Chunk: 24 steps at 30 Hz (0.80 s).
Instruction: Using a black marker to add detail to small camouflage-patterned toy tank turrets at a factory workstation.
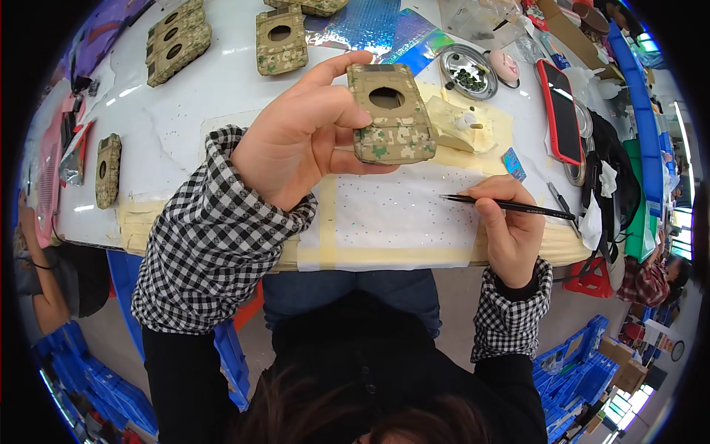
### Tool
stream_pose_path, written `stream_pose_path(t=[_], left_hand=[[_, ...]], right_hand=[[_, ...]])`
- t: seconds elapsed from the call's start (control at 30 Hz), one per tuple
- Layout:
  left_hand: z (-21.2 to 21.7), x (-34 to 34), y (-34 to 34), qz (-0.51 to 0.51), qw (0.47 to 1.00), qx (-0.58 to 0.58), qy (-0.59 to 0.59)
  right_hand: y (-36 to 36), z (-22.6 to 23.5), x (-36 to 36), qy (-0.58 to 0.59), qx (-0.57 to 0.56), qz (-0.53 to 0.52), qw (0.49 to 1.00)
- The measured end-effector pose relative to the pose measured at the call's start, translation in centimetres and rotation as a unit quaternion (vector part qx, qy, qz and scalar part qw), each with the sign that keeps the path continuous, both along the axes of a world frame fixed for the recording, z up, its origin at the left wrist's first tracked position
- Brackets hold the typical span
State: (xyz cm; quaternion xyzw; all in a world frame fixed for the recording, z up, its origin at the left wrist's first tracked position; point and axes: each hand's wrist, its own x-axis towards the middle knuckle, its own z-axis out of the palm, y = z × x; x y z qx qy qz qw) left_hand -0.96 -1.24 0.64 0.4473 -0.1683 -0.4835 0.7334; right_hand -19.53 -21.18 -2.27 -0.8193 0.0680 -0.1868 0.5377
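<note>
My left hand [292,137] grips a camouflage toy tank hull [394,127] between thumb and fingers, raised above the table. A round opening in the hull faces up. Black pointed tweezers [529,208] are pinched in my right hand [510,233], their tips pointing left over a white sheet [399,248]. Tiny dark and shiny specks lie scattered on that sheet. Whether the tips hold a speck is too small to tell. Beyond the tweezers, a tape-covered block [460,133] carries a small white piece.
More camouflage hulls [282,44] stand at the far left, with a small camouflage part [108,170] nearer. A round dish [470,72] holds dark green bits. Shiny film [355,33] lies at the back. To the right are a red-cased phone [560,111] and a pen-like tool [560,198].
</note>
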Motion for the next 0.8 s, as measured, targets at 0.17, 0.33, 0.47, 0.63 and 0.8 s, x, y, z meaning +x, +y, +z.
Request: stream_pose_path(t=[0.17, 0.33, 0.47, 0.63, 0.8], left_hand=[[-0.07, 0.09, -0.08, 0.015, 0.999, -0.027, 0.032], [0.16, -0.08, -0.01, 0.015, 1.000, -0.016, 0.019], [0.21, -0.16, 0.07, 0.004, 1.000, -0.003, -0.005], [0.31, -0.25, 0.01, 0.014, 1.000, -0.005, 0.002], [0.30, -0.21, -0.08, 0.025, 1.000, -0.012, 0.013]], right_hand=[[0.06, 0.15, 0.19, 0.003, -0.020, 0.004, 1.000], [0.13, 0.09, 0.20, 0.012, -0.015, -0.001, 1.000], [0.11, 0.05, 0.20, 0.013, -0.019, 0.001, 1.000], [0.24, 0.10, 0.21, 0.009, -0.013, 0.000, 1.000], [0.06, -0.04, 0.13, 0.013, -0.008, 0.000, 1.000]])
